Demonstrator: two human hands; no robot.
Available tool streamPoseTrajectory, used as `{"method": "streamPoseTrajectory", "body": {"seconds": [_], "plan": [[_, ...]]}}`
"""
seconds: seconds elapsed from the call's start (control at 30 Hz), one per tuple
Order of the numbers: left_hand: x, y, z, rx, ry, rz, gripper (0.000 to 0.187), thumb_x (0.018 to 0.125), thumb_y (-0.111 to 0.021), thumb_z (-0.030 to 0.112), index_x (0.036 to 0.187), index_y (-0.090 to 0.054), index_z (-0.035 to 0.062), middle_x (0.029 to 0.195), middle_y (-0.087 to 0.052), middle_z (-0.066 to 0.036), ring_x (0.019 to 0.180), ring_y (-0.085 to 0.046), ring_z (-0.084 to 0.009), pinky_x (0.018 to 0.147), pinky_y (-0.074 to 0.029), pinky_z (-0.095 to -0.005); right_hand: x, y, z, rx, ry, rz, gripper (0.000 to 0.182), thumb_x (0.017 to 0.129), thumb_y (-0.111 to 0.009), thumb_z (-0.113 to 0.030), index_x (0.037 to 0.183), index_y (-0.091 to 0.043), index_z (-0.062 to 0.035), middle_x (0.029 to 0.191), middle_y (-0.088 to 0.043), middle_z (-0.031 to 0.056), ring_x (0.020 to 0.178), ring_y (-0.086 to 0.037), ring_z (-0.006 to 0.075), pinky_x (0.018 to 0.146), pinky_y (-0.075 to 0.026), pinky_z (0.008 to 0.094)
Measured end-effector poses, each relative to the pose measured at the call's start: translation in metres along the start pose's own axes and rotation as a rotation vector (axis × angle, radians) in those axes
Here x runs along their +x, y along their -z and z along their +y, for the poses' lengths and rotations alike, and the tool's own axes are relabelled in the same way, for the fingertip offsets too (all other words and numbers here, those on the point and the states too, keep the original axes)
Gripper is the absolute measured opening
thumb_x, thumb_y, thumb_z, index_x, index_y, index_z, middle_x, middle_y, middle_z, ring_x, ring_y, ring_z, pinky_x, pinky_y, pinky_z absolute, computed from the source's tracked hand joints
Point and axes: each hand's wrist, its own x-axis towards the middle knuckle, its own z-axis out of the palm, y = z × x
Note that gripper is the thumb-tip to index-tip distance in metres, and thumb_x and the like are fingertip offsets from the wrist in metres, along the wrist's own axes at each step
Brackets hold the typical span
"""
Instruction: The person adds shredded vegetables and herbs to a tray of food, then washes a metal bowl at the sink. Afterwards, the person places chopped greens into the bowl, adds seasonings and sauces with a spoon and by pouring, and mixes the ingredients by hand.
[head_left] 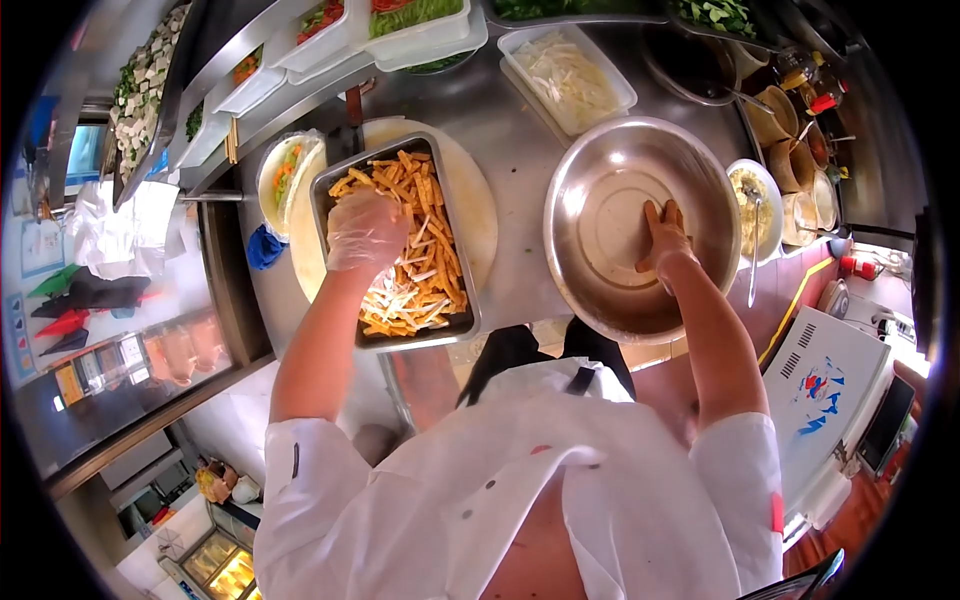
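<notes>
My left hand [367,230], in a clear plastic glove, is curled down onto golden-brown food strips [437,275] in a deep metal tray [462,322]. Its fingertips are hidden, and what they hold, if anything, does not show. Thin white shreds [408,300] lie among the strips. My right hand [665,240] reaches into a large steel mixing bowl [592,230], fingers spread against the inner surface. Only a little liquid or residue shows on the bowl's bottom. Beneath the tray is a round pale cutting board [478,205].
A white tub of pale shreds [570,80] stands behind the bowl. A white dish with a spoon [755,205] sits close on its right. Left of the tray are a bowl of chopped vegetables [283,180] and a blue cloth [264,248]. Vegetable containers [420,22] line the back.
</notes>
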Motion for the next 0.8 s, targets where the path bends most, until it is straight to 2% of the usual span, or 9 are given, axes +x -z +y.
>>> {"method": "streamPoseTrajectory", "body": {"seconds": [0.07, 0.1, 0.2, 0.33, 0.37, 0.57, 0.67, 0.7, 0.8], "plan": [[-0.001, -0.007, -0.008, -0.122, -0.027, 0.166, 0.022, 0.089, -0.07, 0.029, 0.093, -0.077, 0.0091, 0.098, -0.07, -0.016, 0.098, -0.067, -0.0345, 0.086, -0.053, -0.0448, -0.001, 0.0, 0.0, 0.002, -0.008, -0.011, 0.141, 0.053, -0.1, -0.025, 0.165, -0.014, -0.031, 0.171, 0.0, 0.0167, 0.159, -0.01, 0.0342, 0.119, -0.037, 0.0518], [0.003, 0.001, -0.006, -0.056, -0.159, 0.26, 0.025, 0.09, -0.069, 0.025, 0.109, -0.074, 0.0096, 0.108, -0.067, -0.016, 0.103, -0.065, -0.0352, 0.09, -0.052, -0.0457, -0.003, 0.002, -0.001, 0.003, -0.009, -0.017, 0.141, 0.054, -0.099, -0.025, 0.165, -0.014, -0.0315, 0.172, 0.0, 0.0163, 0.159, -0.01, 0.034, 0.119, -0.036, 0.0527], [0.034, 0.01, 0.016, -0.052, -0.324, 0.299, 0.035, 0.091, -0.068, 0.026, 0.123, -0.067, 0.0102, 0.12, -0.063, -0.016, 0.11, -0.062, -0.0356, 0.096, -0.051, -0.0463, -0.006, 0.01, -0.004, 0.001, -0.028, -0.03, 0.14, 0.055, -0.099, -0.025, 0.165, -0.013, -0.0323, 0.172, 0.0, 0.0144, 0.16, -0.009, 0.0329, 0.119, -0.035, 0.0552], [0.109, -0.001, 0.037, -0.034, -0.256, 0.239, 0.048, 0.095, -0.067, 0.034, 0.137, -0.059, 0.0125, 0.135, -0.055, -0.017, 0.127, -0.052, -0.0374, 0.106, -0.046, -0.0465, -0.004, 0.008, -0.001, 0.019, -0.039, -0.039, 0.138, 0.056, -0.1, -0.026, 0.165, -0.014, -0.0334, 0.172, 0.001, 0.0123, 0.16, -0.007, 0.0311, 0.119, -0.034, 0.0572], [0.129, 0.005, 0.049, -0.073, -0.107, 0.117, 0.056, 0.096, -0.066, 0.042, 0.141, -0.056, 0.0123, 0.145, -0.05, -0.02, 0.135, -0.047, -0.0388, 0.111, -0.042, -0.0484, -0.004, 0.007, -0.002, 0.028, -0.045, -0.041, 0.138, 0.056, -0.099, -0.025, 0.165, -0.015, -0.0335, 0.172, 0.001, 0.0122, 0.16, -0.008, 0.031, 0.119, -0.034, 0.0573], [0.275, -0.047, 0.044, 0.003, 0.092, 0.09, 0.075, 0.097, -0.043, 0.069, 0.146, -0.054, 0.0142, 0.161, -0.039, -0.019, 0.148, -0.037, -0.0385, 0.121, -0.029, -0.0496, -0.007, 0.014, -0.004, 0.082, -0.062, -0.044, 0.135, 0.056, -0.098, -0.016, 0.164, -0.019, -0.0339, 0.172, 0.0, 0.0118, 0.16, -0.009, 0.0304, 0.119, -0.032, 0.0595], [0.314, -0.087, 0.037, -0.073, 0.169, 0.207, 0.079, 0.098, -0.034, 0.071, 0.153, -0.047, 0.0145, 0.166, -0.032, -0.016, 0.153, -0.031, -0.0354, 0.125, -0.023, -0.0483, -0.008, 0.015, -0.004, 0.101, -0.074, -0.059, 0.134, 0.056, -0.098, -0.014, 0.163, -0.02, -0.0349, 0.172, 0.0, 0.0116, 0.16, -0.01, 0.0303, 0.119, -0.032, 0.0605], [0.312, -0.076, 0.04, -0.034, 0.216, 0.06, 0.079, 0.101, -0.03, 0.069, 0.158, -0.039, 0.0147, 0.168, -0.028, -0.016, 0.154, -0.027, -0.0366, 0.125, -0.022, -0.0466, -0.009, 0.018, -0.005, 0.1, -0.073, -0.061, 0.134, 0.056, -0.098, -0.014, 0.163, -0.02, -0.0353, 0.173, 0.0, 0.0115, 0.16, -0.009, 0.0304, 0.118, -0.032, 0.0606], [0.284, -0.06, 0.057, 0.08, 0.265, -0.145, 0.073, 0.103, -0.024, 0.062, 0.155, -0.045, 0.0144, 0.164, -0.037, -0.014, 0.151, -0.033, -0.0346, 0.121, -0.028, -0.0526, -0.013, 0.02, -0.007, 0.101, -0.081, -0.065, 0.134, 0.056, -0.098, -0.014, 0.163, -0.02, -0.0362, 0.173, -0.001, 0.0112, 0.159, -0.01, 0.0306, 0.117, -0.033, 0.0603]]}}
